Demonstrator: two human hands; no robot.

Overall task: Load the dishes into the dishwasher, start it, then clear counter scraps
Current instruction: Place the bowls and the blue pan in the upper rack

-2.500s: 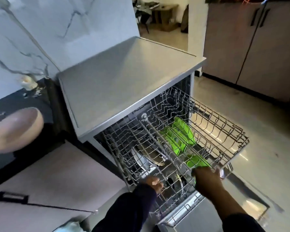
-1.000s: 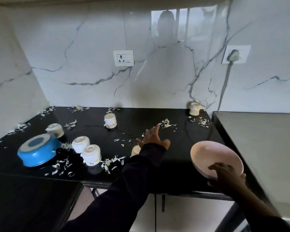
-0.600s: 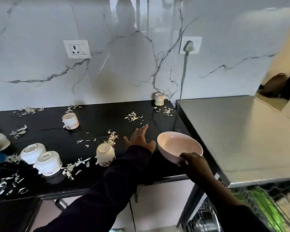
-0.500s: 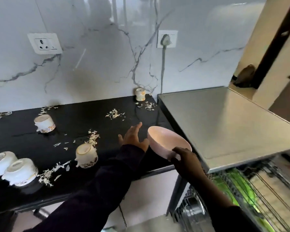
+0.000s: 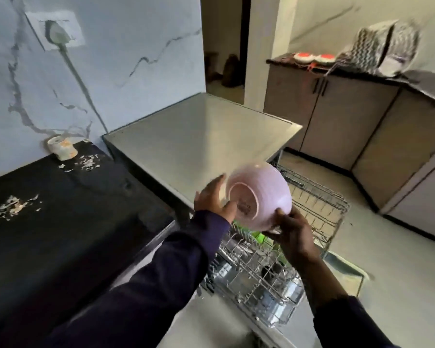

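Your bowl above pulled-out rack, between your left hand and right hand. Tabletop left; cup at far edge, scraps nearer.

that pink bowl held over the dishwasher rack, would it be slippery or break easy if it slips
The pink bowl looks smooth and faintly glossy, so it is probably somewhat slippery. The right hand grips its lower rim and the left hand steadies its base. It looks rigid, possibly ceramic or melamine; if ceramic, it could chip on the wire rack. Its round wall would likely roll.
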